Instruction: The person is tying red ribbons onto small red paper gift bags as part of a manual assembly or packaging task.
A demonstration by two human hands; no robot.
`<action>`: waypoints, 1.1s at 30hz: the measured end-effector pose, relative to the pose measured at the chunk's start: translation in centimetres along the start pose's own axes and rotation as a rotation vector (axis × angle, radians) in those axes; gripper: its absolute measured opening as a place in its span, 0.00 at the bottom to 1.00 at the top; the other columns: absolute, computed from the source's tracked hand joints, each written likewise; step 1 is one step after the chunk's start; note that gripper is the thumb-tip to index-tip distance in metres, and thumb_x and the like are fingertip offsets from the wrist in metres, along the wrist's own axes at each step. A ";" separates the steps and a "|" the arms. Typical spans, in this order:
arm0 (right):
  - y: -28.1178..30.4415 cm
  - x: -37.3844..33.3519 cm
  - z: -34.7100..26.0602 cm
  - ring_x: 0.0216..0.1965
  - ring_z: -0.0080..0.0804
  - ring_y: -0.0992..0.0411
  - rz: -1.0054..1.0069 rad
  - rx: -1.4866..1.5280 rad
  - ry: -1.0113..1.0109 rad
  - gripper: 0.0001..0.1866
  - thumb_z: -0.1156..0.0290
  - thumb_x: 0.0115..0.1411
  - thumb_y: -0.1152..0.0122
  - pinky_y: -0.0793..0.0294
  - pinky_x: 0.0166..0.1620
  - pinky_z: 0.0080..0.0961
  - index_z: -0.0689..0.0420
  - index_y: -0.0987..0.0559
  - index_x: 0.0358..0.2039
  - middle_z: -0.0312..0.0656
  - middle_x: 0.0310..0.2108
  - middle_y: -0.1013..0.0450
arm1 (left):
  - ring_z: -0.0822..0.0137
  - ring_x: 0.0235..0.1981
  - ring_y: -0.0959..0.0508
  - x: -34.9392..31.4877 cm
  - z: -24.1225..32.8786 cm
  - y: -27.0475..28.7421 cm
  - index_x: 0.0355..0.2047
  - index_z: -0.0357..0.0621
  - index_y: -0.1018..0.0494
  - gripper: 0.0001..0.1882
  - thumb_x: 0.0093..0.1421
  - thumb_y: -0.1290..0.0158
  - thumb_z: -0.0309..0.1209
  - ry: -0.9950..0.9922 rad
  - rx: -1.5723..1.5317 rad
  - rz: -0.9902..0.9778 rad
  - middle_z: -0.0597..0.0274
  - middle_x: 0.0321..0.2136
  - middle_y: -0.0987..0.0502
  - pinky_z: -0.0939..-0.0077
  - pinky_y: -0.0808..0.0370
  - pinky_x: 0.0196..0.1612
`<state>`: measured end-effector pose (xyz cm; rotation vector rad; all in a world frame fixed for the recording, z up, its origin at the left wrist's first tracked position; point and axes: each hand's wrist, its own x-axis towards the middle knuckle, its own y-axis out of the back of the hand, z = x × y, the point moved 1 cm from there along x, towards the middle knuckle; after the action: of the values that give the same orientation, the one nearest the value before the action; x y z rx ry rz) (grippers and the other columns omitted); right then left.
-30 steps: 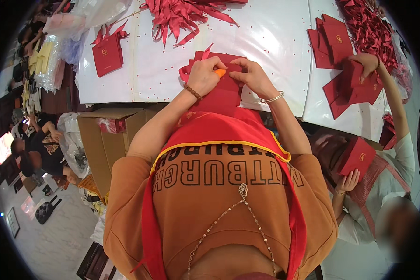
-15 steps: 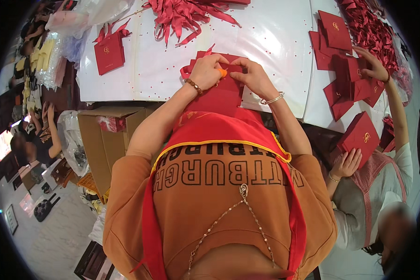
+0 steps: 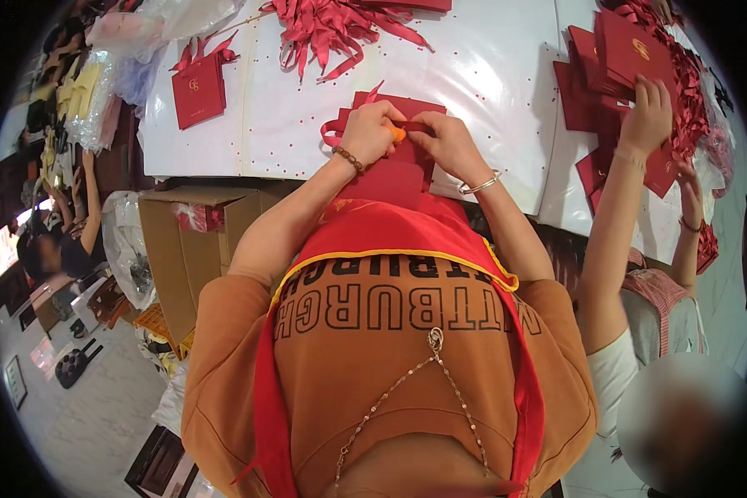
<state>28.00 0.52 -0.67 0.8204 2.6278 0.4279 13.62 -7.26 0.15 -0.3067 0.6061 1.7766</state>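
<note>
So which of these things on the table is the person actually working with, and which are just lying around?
In hand:
- left hand and right hand, both on the flat red paper bag
- small orange tool pinched between them
- red ribbon loop at the bag

Lying about:
- finished red bag
- pile of red ribbons
- cardboard box under the table
- stack of red bags by a co-worker's hand
</note>
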 end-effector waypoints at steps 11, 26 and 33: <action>-0.1 -0.6 0.2 0.34 0.46 0.31 0.032 -0.032 0.172 0.10 0.74 0.51 0.43 0.32 0.36 0.34 0.60 0.26 0.35 0.48 0.31 0.29 | 0.68 0.18 0.26 -0.9 2.2 1.7 0.26 0.37 0.27 0.08 0.52 0.48 0.31 -0.484 0.607 -0.017 0.63 0.15 0.27 0.74 0.31 0.23; -0.8 -0.5 -2.2 0.32 0.47 0.31 0.054 -0.193 0.309 0.08 0.74 0.52 0.45 0.32 0.34 0.35 0.60 0.26 0.34 0.47 0.28 0.31 | 0.79 0.17 0.38 5.3 3.8 4.3 0.24 0.40 0.24 0.09 0.48 0.49 0.33 0.083 0.480 -0.721 0.72 0.15 0.33 0.84 0.43 0.20; -0.6 -0.4 -1.9 0.32 0.47 0.32 0.082 -0.197 0.287 0.08 0.73 0.53 0.45 0.33 0.34 0.36 0.59 0.26 0.34 0.47 0.28 0.31 | 0.72 0.22 0.30 4.9 1.8 3.3 0.23 0.38 0.24 0.10 0.46 0.50 0.31 -0.135 0.404 -0.439 0.61 0.19 0.26 0.78 0.34 0.26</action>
<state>27.28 -0.51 0.90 0.8584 2.7544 0.8711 9.22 -2.89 0.00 -0.0330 0.7211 1.2114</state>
